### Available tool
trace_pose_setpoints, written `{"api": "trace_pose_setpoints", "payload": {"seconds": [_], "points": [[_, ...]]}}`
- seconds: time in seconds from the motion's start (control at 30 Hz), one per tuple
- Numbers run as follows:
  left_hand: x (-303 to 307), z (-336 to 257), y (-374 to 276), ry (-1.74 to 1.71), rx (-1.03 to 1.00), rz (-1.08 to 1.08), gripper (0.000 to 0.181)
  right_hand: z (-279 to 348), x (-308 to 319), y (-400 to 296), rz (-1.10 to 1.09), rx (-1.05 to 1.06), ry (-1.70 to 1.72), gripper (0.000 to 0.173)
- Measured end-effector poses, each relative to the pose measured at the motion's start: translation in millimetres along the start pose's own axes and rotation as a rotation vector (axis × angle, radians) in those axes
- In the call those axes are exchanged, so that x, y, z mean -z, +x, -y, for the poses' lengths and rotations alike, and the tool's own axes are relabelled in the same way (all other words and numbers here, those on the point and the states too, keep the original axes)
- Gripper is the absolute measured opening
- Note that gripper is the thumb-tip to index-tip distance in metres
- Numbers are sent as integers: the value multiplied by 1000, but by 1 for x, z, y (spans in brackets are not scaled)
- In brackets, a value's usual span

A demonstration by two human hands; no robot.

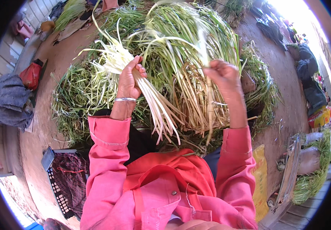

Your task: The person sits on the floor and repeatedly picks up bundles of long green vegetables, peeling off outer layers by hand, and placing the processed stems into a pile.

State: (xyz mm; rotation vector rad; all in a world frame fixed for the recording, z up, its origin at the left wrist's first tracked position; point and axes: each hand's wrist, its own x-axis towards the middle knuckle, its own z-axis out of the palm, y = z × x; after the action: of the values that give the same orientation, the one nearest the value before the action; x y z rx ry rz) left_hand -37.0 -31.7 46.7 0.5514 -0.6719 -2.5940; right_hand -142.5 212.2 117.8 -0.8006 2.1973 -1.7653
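Note:
My left hand (131, 77), with a silver bangle at the wrist, grips a bunch of pale, trimmed-looking leafy stalks (154, 100), their white stems pointing down toward my lap. Blurred by motion, my right hand (224, 75) pinches a single long stalk (209, 100) whose browned lower end hangs down. Behind and beneath it lies a large pile of long green stalks (182, 54) with yellow-brown lower ends. Loose green leaves (79, 100) are heaped left of the pile, under my left hand.
At left are a grey cloth bundle (9, 100) and a red bag (31, 75). A black plastic crate (57, 192) holding checked cloth stands by my left side. A yellow sack (259, 184) lies at my right, near more bundled greens (312, 184). Leaf scraps (259, 77) lie beyond my right hand.

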Motion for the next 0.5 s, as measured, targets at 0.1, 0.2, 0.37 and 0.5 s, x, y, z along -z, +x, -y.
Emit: {"api": "trace_pose_setpoints", "payload": {"seconds": [0.1, 0.2, 0.37, 0.5], "points": [[-2, 5, -2, 1, -11, 34, 19, -33, -23, -7, 43, -144, -47, 8], [-4, 12, -8, 39, -13, 19, 18, -51, -41, -14, 27, 24, -41, 9], [-13, 30, -16, 166, -17, -33, 17, -50, -58, -22, 6, 53, -128, 13], [-19, 41, -17, 267, -14, -58, 27, -49, -73, -31, -41, 203, -292, 15]]}}
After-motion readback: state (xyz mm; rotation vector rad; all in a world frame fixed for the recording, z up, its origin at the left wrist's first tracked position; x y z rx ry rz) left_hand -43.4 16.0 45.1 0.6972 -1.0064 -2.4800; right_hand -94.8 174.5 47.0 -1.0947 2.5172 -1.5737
